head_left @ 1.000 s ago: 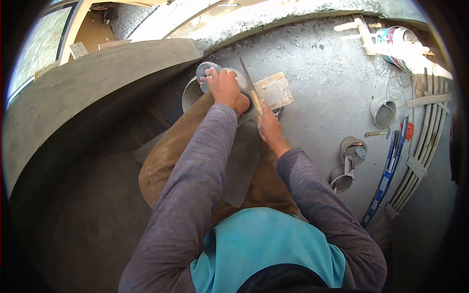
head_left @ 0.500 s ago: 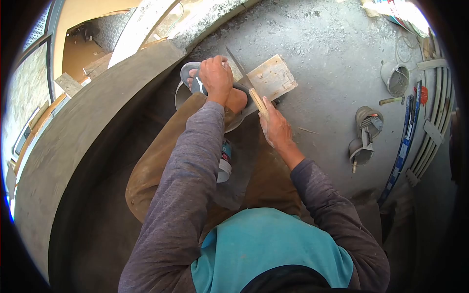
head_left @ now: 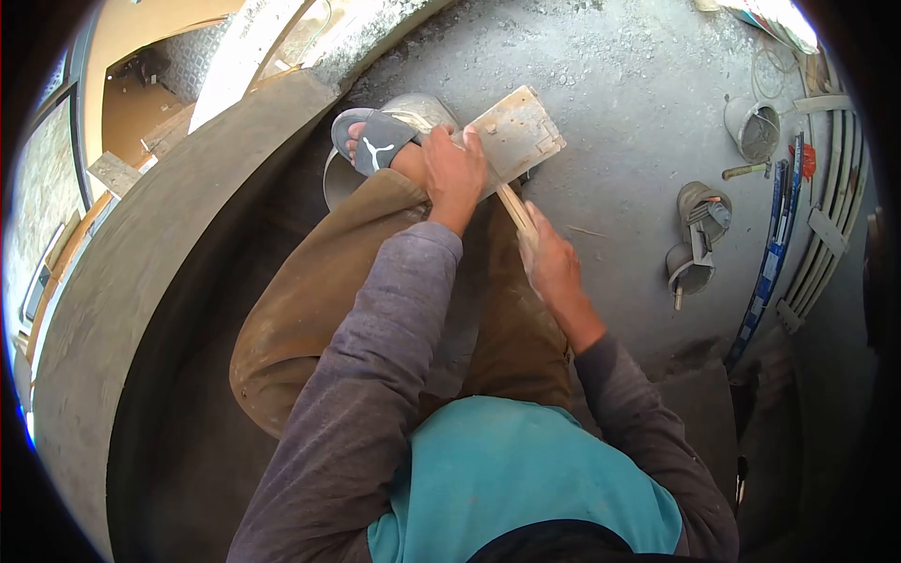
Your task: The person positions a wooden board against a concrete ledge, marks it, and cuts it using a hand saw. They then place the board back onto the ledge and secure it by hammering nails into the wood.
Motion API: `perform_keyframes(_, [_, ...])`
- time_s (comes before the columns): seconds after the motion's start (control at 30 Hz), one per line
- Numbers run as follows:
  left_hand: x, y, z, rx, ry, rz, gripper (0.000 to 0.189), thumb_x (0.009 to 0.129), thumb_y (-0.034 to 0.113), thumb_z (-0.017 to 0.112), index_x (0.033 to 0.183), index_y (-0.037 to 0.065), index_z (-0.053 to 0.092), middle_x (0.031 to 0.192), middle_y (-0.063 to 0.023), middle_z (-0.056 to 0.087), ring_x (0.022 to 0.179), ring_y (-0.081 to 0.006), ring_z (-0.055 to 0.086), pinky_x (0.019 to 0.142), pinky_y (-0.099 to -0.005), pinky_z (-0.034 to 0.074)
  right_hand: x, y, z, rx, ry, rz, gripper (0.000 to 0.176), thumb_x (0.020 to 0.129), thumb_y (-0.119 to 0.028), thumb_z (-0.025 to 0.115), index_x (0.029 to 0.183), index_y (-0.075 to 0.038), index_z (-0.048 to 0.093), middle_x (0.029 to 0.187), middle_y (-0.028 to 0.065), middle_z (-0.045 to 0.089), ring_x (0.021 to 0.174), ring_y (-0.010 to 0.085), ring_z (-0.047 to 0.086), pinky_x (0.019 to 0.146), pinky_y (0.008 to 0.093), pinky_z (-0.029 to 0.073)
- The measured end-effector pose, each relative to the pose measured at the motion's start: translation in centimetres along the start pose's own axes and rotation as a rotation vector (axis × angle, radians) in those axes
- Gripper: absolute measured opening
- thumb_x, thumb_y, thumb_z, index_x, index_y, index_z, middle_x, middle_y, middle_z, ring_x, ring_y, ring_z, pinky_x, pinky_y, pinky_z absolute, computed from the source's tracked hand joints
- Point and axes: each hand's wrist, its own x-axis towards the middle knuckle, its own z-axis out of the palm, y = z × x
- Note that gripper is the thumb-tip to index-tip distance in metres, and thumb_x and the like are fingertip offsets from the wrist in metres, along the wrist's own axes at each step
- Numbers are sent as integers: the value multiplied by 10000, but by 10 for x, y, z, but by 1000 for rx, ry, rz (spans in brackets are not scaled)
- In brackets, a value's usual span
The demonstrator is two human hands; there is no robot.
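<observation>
My right hand point(head_left: 554, 263) is closed around the pale wooden handle point(head_left: 515, 208) of a long-bladed tool. The handle points up and left to the lower edge of a worn, plaster-stained wooden board point(head_left: 526, 131). How the blade lies now is hard to make out. My left hand point(head_left: 455, 174) is at the board's left end, thumb up along it and fingers curled, gripping it; the fingertips are partly hidden. Just left of that hand is my foot in a grey sandal point(head_left: 383, 141), over a bucket point(head_left: 336, 180). My brown-trousered knee point(head_left: 282, 342) is bent outward.
A curved grey wall point(head_left: 178, 253) runs along my left. On the dusty floor to the right are a bucket point(head_left: 753, 129), a hammer-like tool point(head_left: 746, 173), smaller containers point(head_left: 693, 267), a blue level-like bar point(head_left: 771, 263) and several long pale strips point(head_left: 826, 225).
My left hand has moved right and down from over the foot to the board's end. My right hand has shifted slightly right and down with the tool. The long blade no longer shows clearly.
</observation>
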Motion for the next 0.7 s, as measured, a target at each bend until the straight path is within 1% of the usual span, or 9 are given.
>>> perform_keyframes(0.03, [-18, 10, 5, -152, -48, -161, 558, 835, 316, 580, 1225, -70, 481, 1187, -306, 526, 1187, -443, 448, 1006, -397, 365, 21, -10, 8, -48, -70, 50, 540, 836, -156, 616, 1341, -116, 429, 896, 173, 607, 817, 374, 611, 705, 461, 491])
perform_keyframes(0.1, [-35, 8, 20, -328, -238, -294, 742, 830, 320, 578, 1346, -110, 263, 1240, -373, 451, 1181, -476, 445, 1004, -444, 356, 32, -20, 10, -91, -116, 98, 519, 840, -161, 608, 1328, -111, 438, 895, 172, 607, 821, 380, 611, 712, 465, 491])
perform_keyframes(0.2, [-65, -2, 30, -385, -267, -217, 790, 830, 293, 567, 1396, -79, 159, 1255, -377, 445, 1163, -478, 470, 997, -448, 366, 14, -19, 3, -152, -201, 113, 488, 859, -182, 581, 1320, -108, 441, 881, 171, 602, 828, 383, 610, 718, 477, 488])
perform_keyframes(0.3, [-120, 27, 9, -384, -302, -261, 727, 848, 237, 530, 1428, 10, 156, 1233, -346, 481, 1153, -453, 496, 988, -441, 377, -26, -20, -17, -77, -139, 106, 456, 876, -194, 550, 1309, -100, 447, 845, 171, 594, 810, 387, 610, 705, 492, 484])
perform_keyframes(0.4, [-115, 26, 9, -344, -278, -232, 686, 859, 227, 500, 1420, 14, 168, 1185, -353, 508, 1118, -456, 520, 967, -458, 389, -18, -23, -23, -23, -150, 131, 434, 882, -220, 533, 1288, -84, 460, 830, 182, 598, 795, 398, 611, 697, 506, 481])
perform_keyframes(0.47, [-58, -3, 31, -346, -106, 6, 478, 867, 204, 480, 1265, -4, 319, 1046, -345, 554, 992, -479, 556, 845, -493, 441, 24, -17, 8, -151, -220, 100, 503, 871, -219, 550, 1343, -98, 427, 823, 192, 604, 782, 405, 615, 685, 506, 479])
perform_keyframes(0.5, [-28, -5, 31, -337, -296, -157, 569, 891, 232, 459, 1330, -62, 250, 1046, -353, 558, 985, -481, 558, 850, -502, 438, 17, -20, 12, -145, -239, 106, 503, 871, -219, 550, 1343, -98, 427, 823, 192, 604, 782, 405, 615, 685, 506, 479])
perform_keyframes(0.6, [-45, -3, 23, -215, -261, 1, 592, 889, 231, 457, 1343, -64, 217, 1039, -352, 564, 978, -479, 565, 851, -505, 442, 33, -33, 1, -83, -172, 120, 483, 859, -208, 566, 1313, -90, 450, 838, 212, 611, 790, 410, 618, 680, 505, 480])
perform_keyframes(0.7, [-107, 28, -2, -159, -319, -83, 692, 881, 221, 462, 1393, -64, 95, 1086, -358, 554, 985, -478, 564, 871, -506, 434, -13, -38, -31, -9, -132, 101, 452, 853, -197, 573, 1277, -81, 470, 840, 222, 617, 799, 414, 619, 682, 506, 482])
